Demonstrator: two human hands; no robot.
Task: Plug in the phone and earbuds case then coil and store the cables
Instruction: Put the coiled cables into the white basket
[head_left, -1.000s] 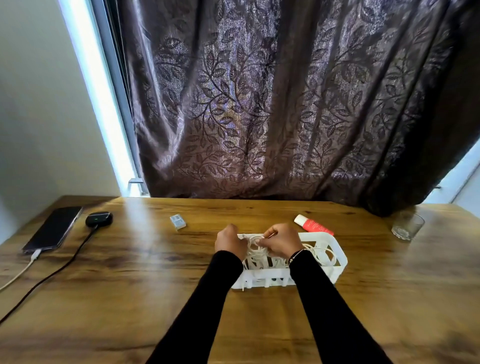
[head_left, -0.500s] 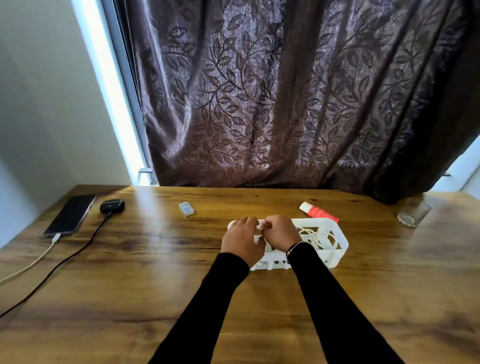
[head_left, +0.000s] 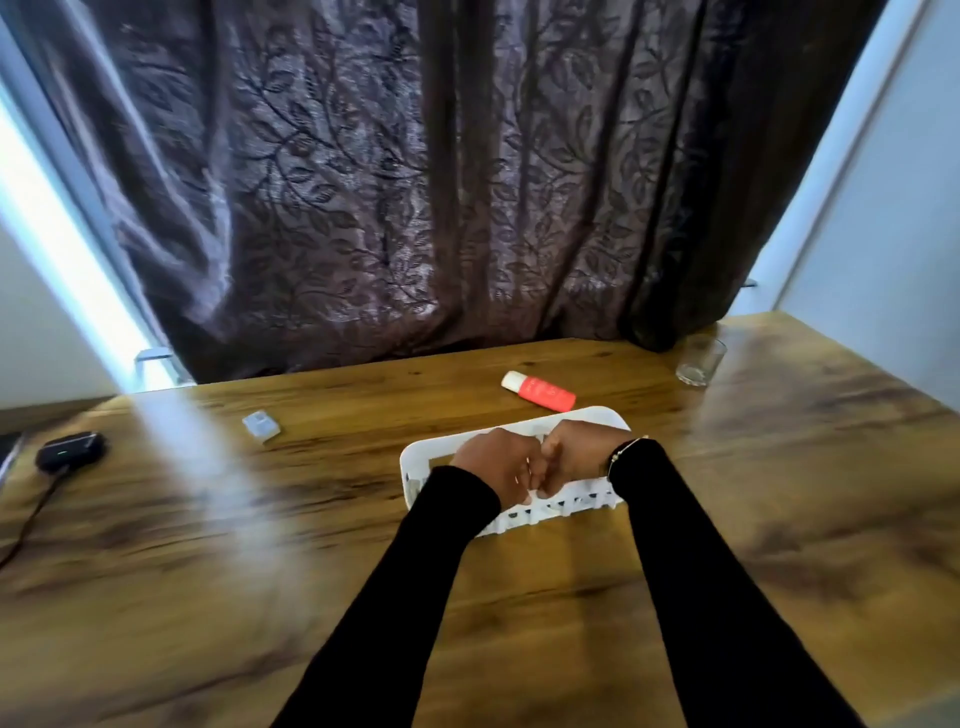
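Observation:
A white slotted basket (head_left: 414, 460) sits mid-table. My left hand (head_left: 491, 467) and my right hand (head_left: 576, 452) are pressed together over it, knuckle to knuckle, fingers curled shut. The white cable they gripped in the earlier frames is hidden under them now. At the far left lies the black earbuds case (head_left: 70, 449) with a green light and a black cable (head_left: 28, 522) running from it toward the near edge. Only a dark sliver of the phone (head_left: 7, 460) shows at the left border.
A red tube with a white cap (head_left: 540, 391) lies just behind the basket. A drinking glass (head_left: 700, 359) stands at the back right. A small white box (head_left: 261, 425) lies at the back left. A dark leaf-patterned curtain (head_left: 415, 182) hangs behind the wooden table (head_left: 571, 597).
The view has swung right, so the phone has slid almost out of frame. My hands have closed together lower in the basket, and the white cable coil no longer shows.

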